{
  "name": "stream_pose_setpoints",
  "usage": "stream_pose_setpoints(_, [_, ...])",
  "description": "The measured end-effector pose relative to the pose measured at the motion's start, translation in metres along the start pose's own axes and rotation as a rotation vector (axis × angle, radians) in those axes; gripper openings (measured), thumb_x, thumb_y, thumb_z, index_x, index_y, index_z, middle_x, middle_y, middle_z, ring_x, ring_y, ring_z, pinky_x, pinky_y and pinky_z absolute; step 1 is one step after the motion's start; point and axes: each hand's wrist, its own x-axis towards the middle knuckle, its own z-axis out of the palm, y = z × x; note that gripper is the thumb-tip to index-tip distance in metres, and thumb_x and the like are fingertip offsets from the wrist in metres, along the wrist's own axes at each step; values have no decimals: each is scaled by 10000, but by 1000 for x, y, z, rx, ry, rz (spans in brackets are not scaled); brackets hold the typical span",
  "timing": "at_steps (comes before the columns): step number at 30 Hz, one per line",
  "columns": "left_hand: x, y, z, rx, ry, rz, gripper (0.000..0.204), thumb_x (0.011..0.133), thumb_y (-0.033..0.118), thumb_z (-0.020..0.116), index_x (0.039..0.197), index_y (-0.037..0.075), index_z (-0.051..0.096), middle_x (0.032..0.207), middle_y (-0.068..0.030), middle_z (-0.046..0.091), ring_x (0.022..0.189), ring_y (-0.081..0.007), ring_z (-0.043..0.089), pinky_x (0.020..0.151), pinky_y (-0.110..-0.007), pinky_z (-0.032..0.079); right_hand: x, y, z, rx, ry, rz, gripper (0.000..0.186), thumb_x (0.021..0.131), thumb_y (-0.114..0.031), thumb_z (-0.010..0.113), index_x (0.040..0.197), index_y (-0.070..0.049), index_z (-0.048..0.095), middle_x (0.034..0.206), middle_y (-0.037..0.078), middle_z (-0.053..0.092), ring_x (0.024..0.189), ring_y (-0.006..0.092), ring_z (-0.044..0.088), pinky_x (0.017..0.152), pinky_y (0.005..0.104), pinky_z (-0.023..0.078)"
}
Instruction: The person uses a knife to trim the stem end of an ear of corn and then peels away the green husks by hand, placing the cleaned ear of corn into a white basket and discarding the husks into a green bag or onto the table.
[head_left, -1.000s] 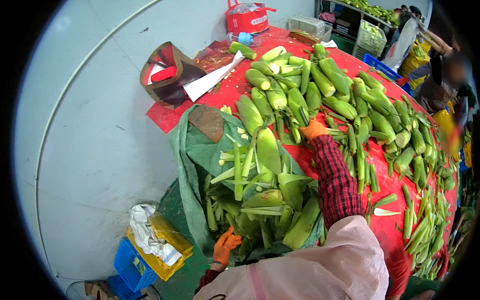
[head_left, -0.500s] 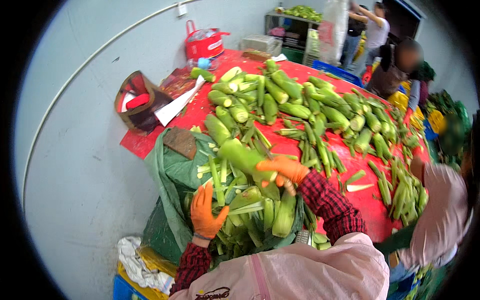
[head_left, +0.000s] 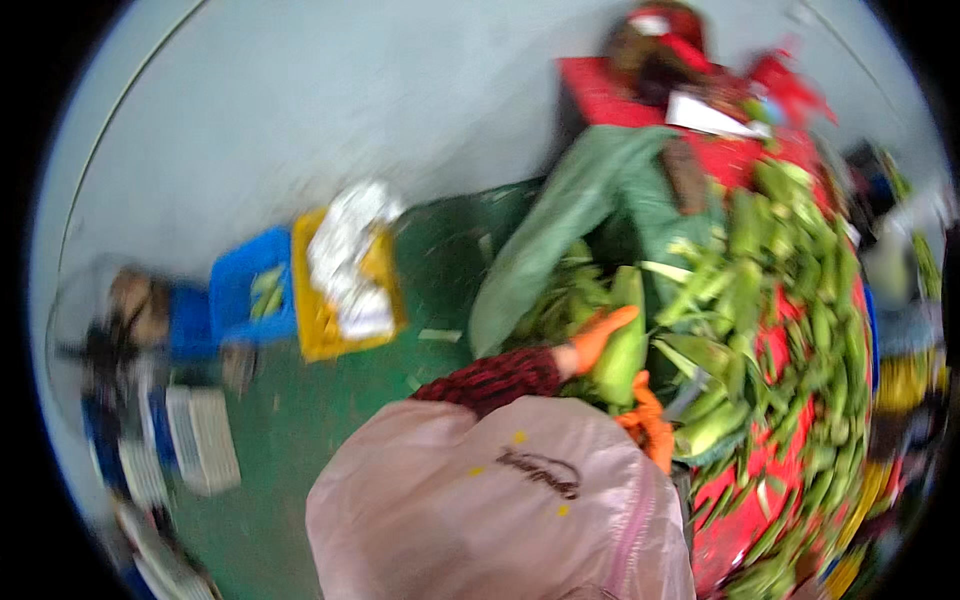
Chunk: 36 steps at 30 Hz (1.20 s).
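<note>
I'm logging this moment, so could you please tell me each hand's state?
Left hand: apparently holding a green corn ear.
Right hand: near the ear's lower end, too blurred to tell.

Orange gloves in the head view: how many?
2: one on the left hand, against a green corn ear; one on the right hand, near that ear's lower end. Blur may hide others at the right edge.

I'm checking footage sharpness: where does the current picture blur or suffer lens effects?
Head view: motion blur smears the red bag and brown bag; the left hand and right hand look soft but readable. Head view: the fisheye leaves black corners.
</note>
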Motion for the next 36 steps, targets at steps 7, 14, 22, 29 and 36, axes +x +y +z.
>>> stream_pose_setpoints(7, [-1,-2,-19,-712,-132,-158,474,865,513,655,1071,86,664,999,-78,692,891,-239,664,856,-416,536,54,-53,55,-1627,-252,-875,859,724,52,529,1528,-140,294,837,152,650,540,276,544,551,374,460])
stream_pose_setpoints(14, [-23,13,-37,-738,-80,-64,538,902,488,600,1198,39,606,1145,-132,660,1013,-302,649,933,-463,515,109,-74,44,-1731,-285,-839,779,766,-39,563,1501,-193,358,720,154,616,561,326,588,542,406,475])
stream_pose_setpoints(22, [-17,16,-45,-821,-118,-71,503,898,483,593,1177,65,588,1144,-122,646,1060,-313,614,950,-470,495,95,-51,70,-1418,-383,-841,652,806,-365,729,1398,-191,519,671,111,588,568,257,611,550,364,489])
stream_pose_setpoints(29, [-19,18,-30,-707,116,-134,599,830,479,694,1181,28,513,1027,-230,615,924,-382,631,872,-539,528,108,-58,13,-590,151,-178,478,970,-374,564,1339,-71,554,794,22,686,429,99,522,398,229,417])
stream_pose_setpoints(36, [-11,8,-34,-790,4,-202,518,875,444,650,1196,47,559,1117,-195,637,1016,-355,629,952,-545,485,67,-58,45,-1754,-192,-930,814,742,-165,658,1493,-161,344,636,71,593,522,278,601,497,404,470])
